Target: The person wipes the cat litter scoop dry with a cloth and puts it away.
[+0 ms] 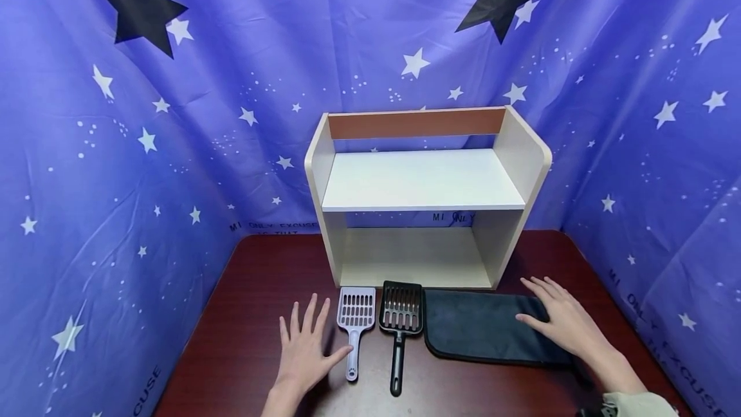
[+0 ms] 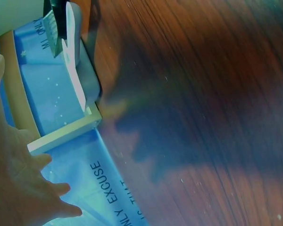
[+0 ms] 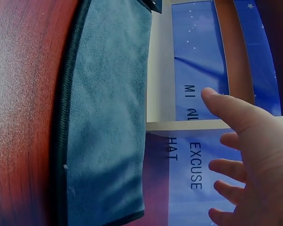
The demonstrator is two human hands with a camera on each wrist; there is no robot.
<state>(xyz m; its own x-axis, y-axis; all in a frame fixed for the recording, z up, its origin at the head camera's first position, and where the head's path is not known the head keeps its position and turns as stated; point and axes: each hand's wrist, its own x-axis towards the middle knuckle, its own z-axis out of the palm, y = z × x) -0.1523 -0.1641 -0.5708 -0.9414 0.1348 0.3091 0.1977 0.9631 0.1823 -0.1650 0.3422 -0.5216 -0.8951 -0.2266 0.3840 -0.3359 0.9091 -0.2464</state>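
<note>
My left hand (image 1: 305, 352) is spread with straight fingers at the left, nearest to a pale lilac slotted litter scoop (image 1: 356, 314), its thumb reaching toward the scoop's handle. Beside that scoop lies a black slotted litter scoop (image 1: 401, 307), handle toward me. To its right a dark folded cloth mat (image 1: 486, 327) with a bound edge lies flat; in the right wrist view the mat (image 3: 106, 103) shows a soft, fuzzy surface. Over the mat's right end my right hand (image 1: 564, 317) is held with fingers spread. Neither hand holds anything.
A two-tier wooden shelf (image 1: 422, 179) with a white upper board stands at the back of the dark red wooden table (image 1: 260, 314), just behind the scoops and mat. Blue star-patterned curtains (image 1: 243, 82) hang behind it and along both sides.
</note>
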